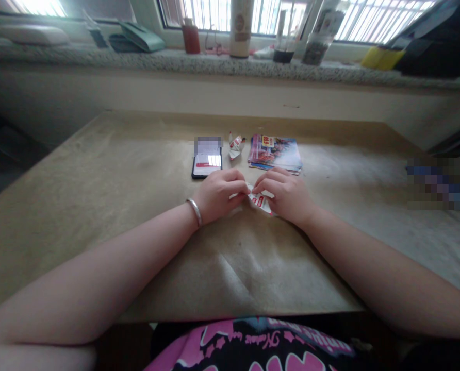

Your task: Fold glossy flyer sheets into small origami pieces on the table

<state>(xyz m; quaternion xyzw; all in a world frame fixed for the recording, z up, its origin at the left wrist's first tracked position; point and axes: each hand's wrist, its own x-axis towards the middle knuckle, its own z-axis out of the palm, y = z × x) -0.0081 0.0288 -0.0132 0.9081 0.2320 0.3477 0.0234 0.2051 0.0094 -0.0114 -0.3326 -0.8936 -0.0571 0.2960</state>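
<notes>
My left hand [219, 195] and my right hand [284, 195] meet at the middle of the table, fingers curled and pinched on a small folded piece of printed paper [260, 201], white with red marks. The paper lies low on the brown paper covering [137, 206] of the table, mostly hidden under my fingers. A silver bangle [195, 211] circles my left wrist. Just beyond my hands a finished folded paper figure [235, 145] stands between a phone [207, 158] and a stack of colourful leaflets [275, 153].
A stone window ledge [214, 62] runs along the back, carrying a red jar [191, 37], a tall bottle [241, 28], a dark cup [283, 54], teal pouches [141, 37] and a yellow item [380, 57]. A blurred object [441, 183] lies at the table's right edge.
</notes>
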